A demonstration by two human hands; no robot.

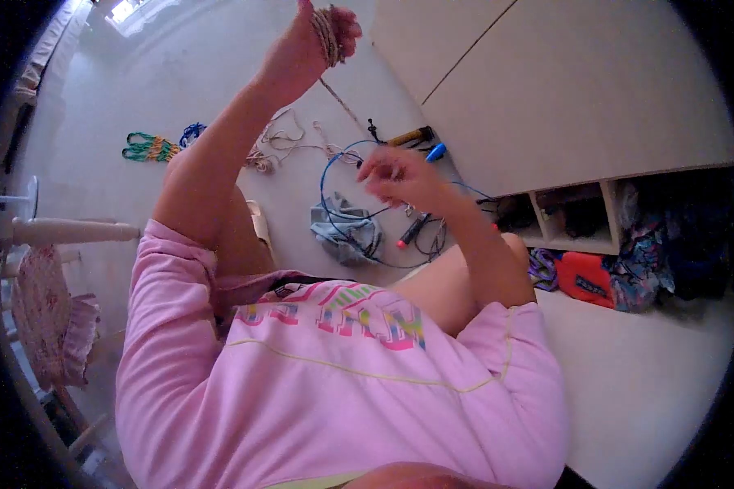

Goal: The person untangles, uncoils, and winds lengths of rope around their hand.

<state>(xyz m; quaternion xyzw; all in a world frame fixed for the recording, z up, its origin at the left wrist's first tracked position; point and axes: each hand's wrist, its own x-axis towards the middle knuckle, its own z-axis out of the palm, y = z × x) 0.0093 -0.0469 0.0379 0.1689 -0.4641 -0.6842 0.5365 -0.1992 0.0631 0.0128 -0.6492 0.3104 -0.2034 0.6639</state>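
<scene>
Twine (pixel 326 37) circles my left hand (pixel 303 54) at the top of the frame, its turns stacked across the palm below partly curled fingers. One taut-looking strand (pixel 340 99) runs from the coil down toward the frame's center, where my right hand (pixel 404 177) hangs over the floor, fingers loosely bent in a blur; I cannot tell whether they pinch anything.

The twine looks light, soft and pliant, with a slightly rough surface that should grip skin rather than slip. It seems in little danger of breaking; tangling is the likelier trouble, and loose turns could slide off over my fingertips. The best hold looks to be across the whole band of turns at the palm, or between thumb and forefinger on the single strand just below it.

On the floor left of center, pale cord (pixel 281 138) lies in loose loops. Nearer the middle of the frame, a blue cable (pixel 324 175) curves around a crumpled gray cloth (pixel 342 232), with a red-tipped handle (pixel 413 231) just beside it, below my right hand.
</scene>
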